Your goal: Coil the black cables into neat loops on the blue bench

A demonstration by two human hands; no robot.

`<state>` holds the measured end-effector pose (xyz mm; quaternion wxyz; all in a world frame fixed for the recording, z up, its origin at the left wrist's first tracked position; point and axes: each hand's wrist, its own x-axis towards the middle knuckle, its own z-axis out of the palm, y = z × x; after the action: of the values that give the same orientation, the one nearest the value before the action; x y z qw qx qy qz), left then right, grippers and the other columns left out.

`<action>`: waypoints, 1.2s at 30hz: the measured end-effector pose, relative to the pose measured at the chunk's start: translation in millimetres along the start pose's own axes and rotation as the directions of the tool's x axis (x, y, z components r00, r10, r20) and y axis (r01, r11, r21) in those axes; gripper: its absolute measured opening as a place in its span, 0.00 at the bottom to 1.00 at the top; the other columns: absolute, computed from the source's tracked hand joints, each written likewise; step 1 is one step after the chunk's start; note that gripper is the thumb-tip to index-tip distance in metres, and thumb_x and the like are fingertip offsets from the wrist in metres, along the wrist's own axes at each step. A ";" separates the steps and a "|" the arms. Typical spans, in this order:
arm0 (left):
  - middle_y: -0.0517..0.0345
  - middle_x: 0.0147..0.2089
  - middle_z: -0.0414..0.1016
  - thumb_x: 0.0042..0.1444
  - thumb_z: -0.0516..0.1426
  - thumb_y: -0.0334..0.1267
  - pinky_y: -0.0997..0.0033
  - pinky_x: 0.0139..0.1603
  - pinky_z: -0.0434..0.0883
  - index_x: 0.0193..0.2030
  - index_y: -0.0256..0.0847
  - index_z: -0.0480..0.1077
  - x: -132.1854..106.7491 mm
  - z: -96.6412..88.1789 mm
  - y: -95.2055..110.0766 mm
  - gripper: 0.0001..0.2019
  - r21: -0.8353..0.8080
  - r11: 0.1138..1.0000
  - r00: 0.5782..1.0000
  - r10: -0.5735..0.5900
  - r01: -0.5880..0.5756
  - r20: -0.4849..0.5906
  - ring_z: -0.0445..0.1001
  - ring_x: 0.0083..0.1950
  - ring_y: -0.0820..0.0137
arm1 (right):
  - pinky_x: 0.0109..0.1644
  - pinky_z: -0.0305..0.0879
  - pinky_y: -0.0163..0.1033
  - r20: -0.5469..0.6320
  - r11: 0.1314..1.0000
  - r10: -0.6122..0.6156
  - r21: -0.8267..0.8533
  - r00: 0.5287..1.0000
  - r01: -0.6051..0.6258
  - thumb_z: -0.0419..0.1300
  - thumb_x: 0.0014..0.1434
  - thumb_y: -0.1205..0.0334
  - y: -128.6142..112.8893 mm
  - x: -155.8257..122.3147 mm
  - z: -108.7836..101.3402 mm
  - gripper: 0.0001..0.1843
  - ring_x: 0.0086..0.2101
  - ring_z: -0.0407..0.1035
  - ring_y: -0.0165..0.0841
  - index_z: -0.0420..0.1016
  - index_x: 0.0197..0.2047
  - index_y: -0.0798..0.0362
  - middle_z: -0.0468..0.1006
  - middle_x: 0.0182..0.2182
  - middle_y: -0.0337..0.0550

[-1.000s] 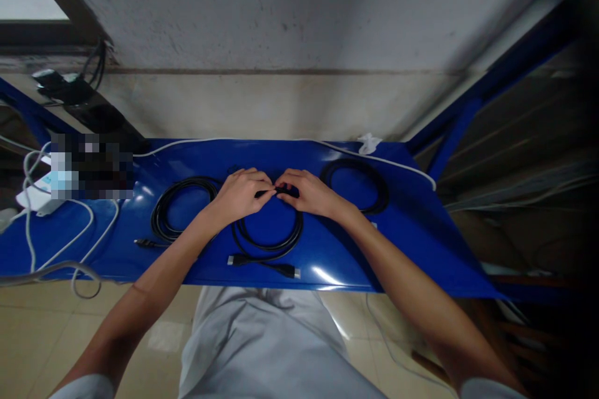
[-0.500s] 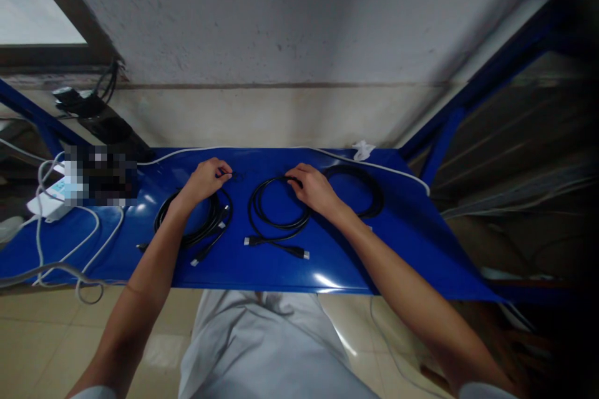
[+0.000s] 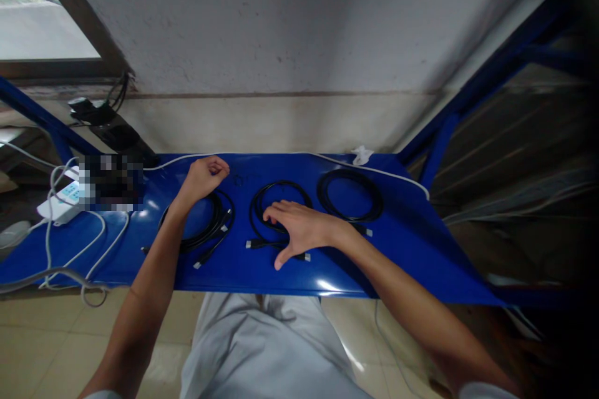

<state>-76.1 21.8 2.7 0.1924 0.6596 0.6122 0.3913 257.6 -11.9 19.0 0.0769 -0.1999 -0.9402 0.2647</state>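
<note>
Head view: left hand point(image 3: 206, 175) curled closed beside left coil point(image 3: 218, 218); right hand point(image 3: 299, 229) spread flat over middle coil point(image 3: 281, 185) on desk point(image 3: 397, 243). Likely laying out coils; lifting one needs a whole-loop pinch.

Workshop bench corner, bare and utilitarian.
A glossy blue metal table point(image 3: 412, 243) carries coiled black cables point(image 3: 349, 173). Behind the table rises a rough, stained plaster wall point(image 3: 281, 43), with a window point(image 3: 37, 43) up to the table's left. At its left end lie a white power strip point(image 3: 63, 202) and loose white cords point(image 3: 93, 243). Blue steel framing point(image 3: 472, 99) stands to its right, with pale floor tiles point(image 3: 32, 336) beneath.
</note>
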 end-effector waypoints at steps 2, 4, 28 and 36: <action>0.50 0.41 0.87 0.59 0.64 0.43 0.62 0.49 0.77 0.41 0.40 0.81 -1.5 1.8 9.4 0.10 -0.072 0.997 0.999 0.037 -0.037 -0.007 0.84 0.42 0.61 | 0.51 0.69 0.43 0.040 0.999 0.019 0.029 0.999 -0.020 0.85 0.51 0.49 2.0 0.7 3.3 0.33 0.45 0.76 0.42 0.77 0.54 0.49 0.82 0.46 0.44; 0.49 0.42 0.87 0.61 0.66 0.45 0.62 0.48 0.76 0.42 0.39 0.82 -4.4 4.4 20.8 0.11 -0.120 0.990 0.998 0.068 -0.068 -0.002 0.84 0.42 0.62 | 0.46 0.68 0.39 0.041 0.997 0.021 0.076 0.999 -0.024 0.81 0.59 0.59 6.9 1.5 3.1 0.21 0.41 0.76 0.38 0.79 0.50 0.50 0.82 0.44 0.42; 0.55 0.35 0.83 0.67 0.67 0.56 0.68 0.39 0.70 0.41 0.41 0.74 -45.3 73.5 83.5 0.19 -0.552 0.834 0.977 0.103 0.017 0.185 0.80 0.37 0.68 | 0.47 0.73 0.41 -0.574 0.678 0.374 0.705 0.728 0.208 0.78 0.60 0.43 32.9 26.1 21.5 0.20 0.37 0.73 0.33 0.80 0.41 0.48 0.79 0.35 0.38; 0.51 0.42 0.84 0.70 0.62 0.61 0.67 0.42 0.72 0.44 0.40 0.75 -43.4 76.8 84.2 0.22 -0.591 0.800 0.947 0.108 0.098 0.302 0.81 0.43 0.65 | 0.51 0.77 0.45 -0.576 0.646 0.372 0.724 0.728 0.243 0.76 0.63 0.41 25.4 23.7 9.3 0.20 0.39 0.77 0.35 0.77 0.39 0.47 0.83 0.38 0.40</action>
<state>39.4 -17.3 4.6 0.4867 0.6210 0.4156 0.4524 242.3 13.4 -1.4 0.4819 -0.2673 -0.6333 0.5433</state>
